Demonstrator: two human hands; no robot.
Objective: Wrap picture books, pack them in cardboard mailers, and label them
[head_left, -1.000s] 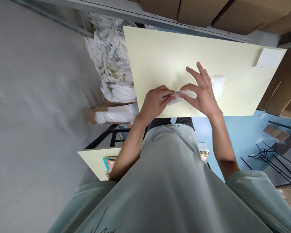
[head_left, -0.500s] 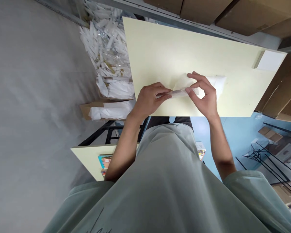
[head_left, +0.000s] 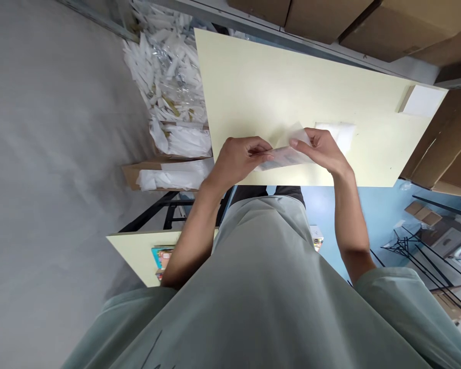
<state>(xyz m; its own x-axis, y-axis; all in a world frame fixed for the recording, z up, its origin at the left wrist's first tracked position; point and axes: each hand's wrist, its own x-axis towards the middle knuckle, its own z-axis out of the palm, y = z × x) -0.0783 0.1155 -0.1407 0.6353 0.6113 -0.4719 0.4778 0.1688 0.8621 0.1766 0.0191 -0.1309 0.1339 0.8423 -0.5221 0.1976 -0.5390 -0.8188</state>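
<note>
Between my hands, above the pale yellow tabletop, is a translucent plastic sleeve (head_left: 288, 158) with a clear flap standing up at its far side. Something greyish shows faintly through it, too blurred to name. My left hand (head_left: 240, 158) pinches the sleeve's left end between thumb and fingers. At the other end, my right hand (head_left: 326, 149) has its thumb on top and its fingers behind, gripping near the flap. Just behind the right hand, a white flat stack (head_left: 346, 135), perhaps more sleeves, lies on the tabletop (head_left: 261, 82), partly covered by that hand.
A white flat box (head_left: 422, 100) sits at the table's far right corner. Cardboard boxes (head_left: 326, 23) line the shelf behind. Left of the table are heaped white and clear plastic wrappings (head_left: 172, 66) and an open carton (head_left: 132, 177). A lower board (head_left: 134, 251) holds books.
The sleeve has turned so its broad face shows more. My right hand's raised, spread fingers have come down and closed on its right end. My left hand keeps its pinch.
</note>
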